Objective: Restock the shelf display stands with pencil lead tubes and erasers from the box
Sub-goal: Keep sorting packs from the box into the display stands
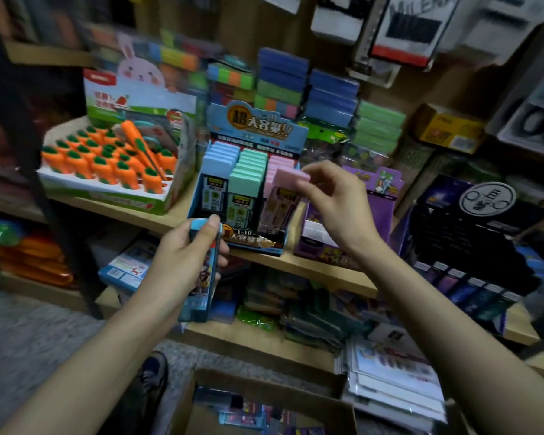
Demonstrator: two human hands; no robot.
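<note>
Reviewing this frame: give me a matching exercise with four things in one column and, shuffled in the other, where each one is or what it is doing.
Things
1. right hand
2. left hand
3. carrot erasers
4. cardboard box

Places or states
A. lowest in the view, below the shelves
B. pinches a pink tube at the pink column of the display stand
C. grips blue tubes in front of the display stand
D. stand in a tray left of the display stand

Pairs: 1-B, 2-C, 3-D, 4-A
</note>
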